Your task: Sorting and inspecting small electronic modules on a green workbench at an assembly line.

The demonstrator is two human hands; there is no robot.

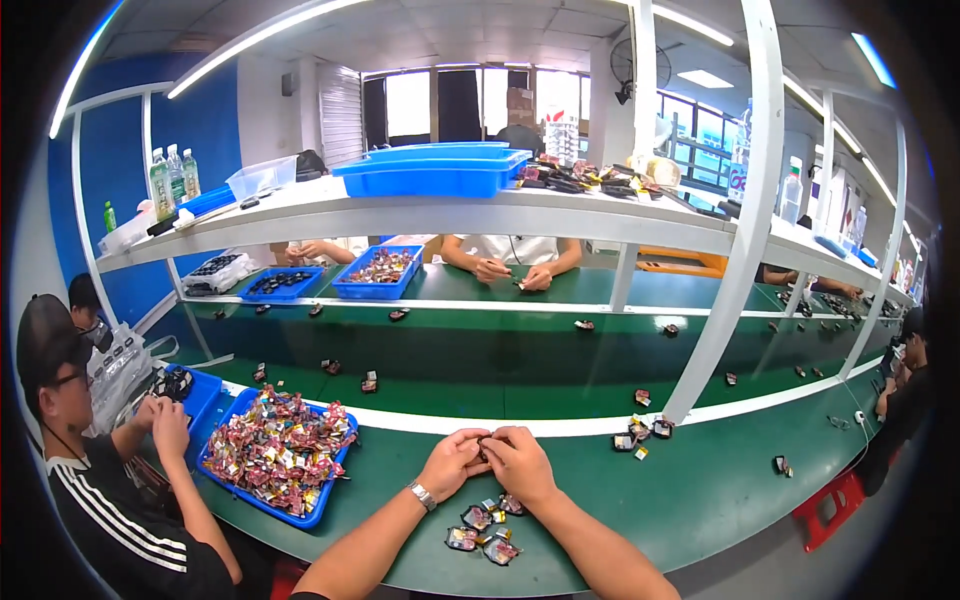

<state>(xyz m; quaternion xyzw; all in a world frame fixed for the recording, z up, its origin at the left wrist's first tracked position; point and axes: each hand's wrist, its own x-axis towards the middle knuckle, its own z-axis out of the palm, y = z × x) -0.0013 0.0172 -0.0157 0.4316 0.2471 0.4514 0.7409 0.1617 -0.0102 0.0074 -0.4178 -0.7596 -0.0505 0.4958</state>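
Over the green bench, my left hand [452, 468] and my right hand [522, 466] meet with fingers closed. Between their fingertips they pinch a small dark part [484, 452], mostly covered, so its exact kind is hidden. A metal-banded watch [422, 495] circles my left wrist. Just below my hands lies a loose group of small electronic assemblies [484, 530] with black frames, reddish wrapping and silvery pieces. To the left of my left hand stands a blue tray [322, 512] heaped with small reddish, white and silver electronic pieces.
A white post [730, 240] rises beyond the bench on the right, carrying a white shelf [420, 215]. Small assemblies sit spaced along the green belt [500, 360]. A co-worker [110, 480] sits close at my left; another's hands [512, 275] work opposite. A red stool [830, 510] stands at right.
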